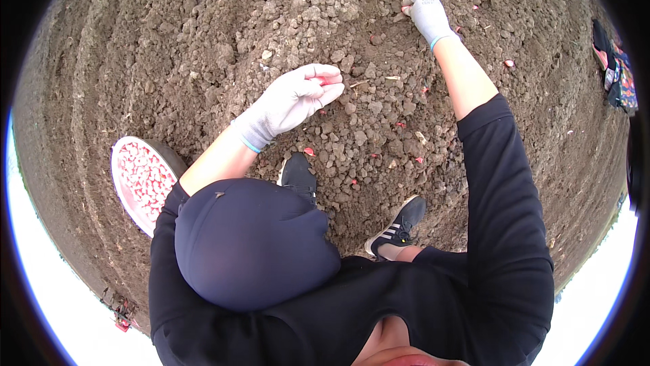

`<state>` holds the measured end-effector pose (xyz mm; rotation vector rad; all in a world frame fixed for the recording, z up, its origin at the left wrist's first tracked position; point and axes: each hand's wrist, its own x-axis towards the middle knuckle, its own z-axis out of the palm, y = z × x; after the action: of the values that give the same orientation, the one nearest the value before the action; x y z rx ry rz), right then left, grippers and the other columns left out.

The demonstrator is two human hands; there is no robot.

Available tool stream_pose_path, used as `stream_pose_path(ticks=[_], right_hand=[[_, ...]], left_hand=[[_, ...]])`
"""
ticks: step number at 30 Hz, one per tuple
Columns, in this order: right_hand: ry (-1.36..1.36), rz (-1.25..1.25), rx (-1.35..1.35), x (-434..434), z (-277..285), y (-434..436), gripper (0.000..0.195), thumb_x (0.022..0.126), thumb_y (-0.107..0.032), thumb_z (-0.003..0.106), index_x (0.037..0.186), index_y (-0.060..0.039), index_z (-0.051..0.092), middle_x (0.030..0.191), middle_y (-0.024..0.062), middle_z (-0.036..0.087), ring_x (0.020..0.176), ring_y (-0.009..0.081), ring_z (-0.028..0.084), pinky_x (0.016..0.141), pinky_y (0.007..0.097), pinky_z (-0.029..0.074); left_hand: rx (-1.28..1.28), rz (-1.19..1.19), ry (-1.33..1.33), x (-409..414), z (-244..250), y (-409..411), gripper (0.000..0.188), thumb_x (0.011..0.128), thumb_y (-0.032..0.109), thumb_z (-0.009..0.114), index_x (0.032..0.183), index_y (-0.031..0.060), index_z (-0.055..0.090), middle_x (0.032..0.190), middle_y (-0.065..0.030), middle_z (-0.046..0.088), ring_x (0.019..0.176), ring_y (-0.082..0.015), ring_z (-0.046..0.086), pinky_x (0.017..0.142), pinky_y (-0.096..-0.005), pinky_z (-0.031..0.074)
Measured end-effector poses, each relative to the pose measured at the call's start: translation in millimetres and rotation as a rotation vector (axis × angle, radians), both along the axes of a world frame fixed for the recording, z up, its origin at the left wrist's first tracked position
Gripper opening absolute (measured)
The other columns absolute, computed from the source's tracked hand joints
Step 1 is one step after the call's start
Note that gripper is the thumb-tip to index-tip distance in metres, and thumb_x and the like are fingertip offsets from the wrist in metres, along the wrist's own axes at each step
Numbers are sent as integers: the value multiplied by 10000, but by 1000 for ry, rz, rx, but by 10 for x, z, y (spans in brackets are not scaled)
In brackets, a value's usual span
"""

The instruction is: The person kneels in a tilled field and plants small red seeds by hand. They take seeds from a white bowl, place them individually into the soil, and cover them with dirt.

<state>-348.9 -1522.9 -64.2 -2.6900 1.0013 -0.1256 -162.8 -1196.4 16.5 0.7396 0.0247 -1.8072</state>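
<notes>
Both hands wear pale gloves with grey cuffs. My left hand (294, 99) is turned partly palm up above the soil, its fingers curled around small red-pink pieces that look like coated cloves or bulbs. Farther out to the right, my right hand (425, 13) touches the ground with fingers closed on a small reddish piece, mostly hidden. More such pieces lie scattered on the cloddy soil, among them one red piece (309, 151) near my shoe and a pink piece (509, 63) beyond my right forearm. A pale basin (121, 183) full of red-and-white pieces stands beside my left arm.
Loose soil (167, 61) with clods and bits of straw surrounds me. My dark shoes (299, 178) rest on it, with my bent knee over the near ground. A patterned cloth item (622, 79) lies at the far right. A red object (122, 324) shows in the distance, lower left.
</notes>
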Motion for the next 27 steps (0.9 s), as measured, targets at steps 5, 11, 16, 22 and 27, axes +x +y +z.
stream_pose_path(ticks=[5, 11, 16, 22, 27], right_hand=[[140, -44, -225, 128, -514, 46, 238, 969, -150, 505, 974, -100, 737, 997, 137, 734, 981, 327, 708, 866, 434, 562], [193, -36, -248, 228, -190, 106, 225, 939, -124, 535, 1037, -108, 736, 1053, 120, 724, 996, 297, 705, 844, 433, 568], [-355, 52, -17, 76, 772, 1245, 214, 931, -187, 651, 1113, -97, 717, 1037, 77, 705, 967, 242, 666, 901, 365, 531], [-499, 143, 590, 163, 1236, 2189, 267, 864, -167, 741, 1124, -105, 727, 912, 76, 609, 805, 208, 627, 731, 337, 509], [-179, 177, 541, 107, 1275, 2347, 236, 815, -151, 710, 993, -36, 606, 946, 160, 586, 918, 363, 641, 810, 465, 518]], left_hand=[[-23, 63, 3, 152, 139, 2, 405, 955, -64, 569, 1352, -108, 506, 1379, -229, 573, 1314, -318, 565, 1134, -355, 483], [-70, 94, -24, 159, 167, -43, 435, 1029, 40, 519, 1425, -119, 436, 1422, -249, 538, 1332, -318, 548, 1146, -346, 469], [-79, 150, -40, 16, 92, 20, 460, 1052, 127, 519, 1432, -117, 432, 1415, -259, 545, 1325, -306, 555, 1125, -350, 487], [-195, -12, -99, -117, 99, -1, 489, 1008, 125, 622, 1428, -49, 443, 1215, -78, 627, 1111, -157, 656, 1015, -289, 554], [-45, -176, -206, -153, 151, 126, 457, 1011, 138, 631, 1407, -41, 492, 1262, -74, 636, 1127, -138, 644, 996, -252, 544]])
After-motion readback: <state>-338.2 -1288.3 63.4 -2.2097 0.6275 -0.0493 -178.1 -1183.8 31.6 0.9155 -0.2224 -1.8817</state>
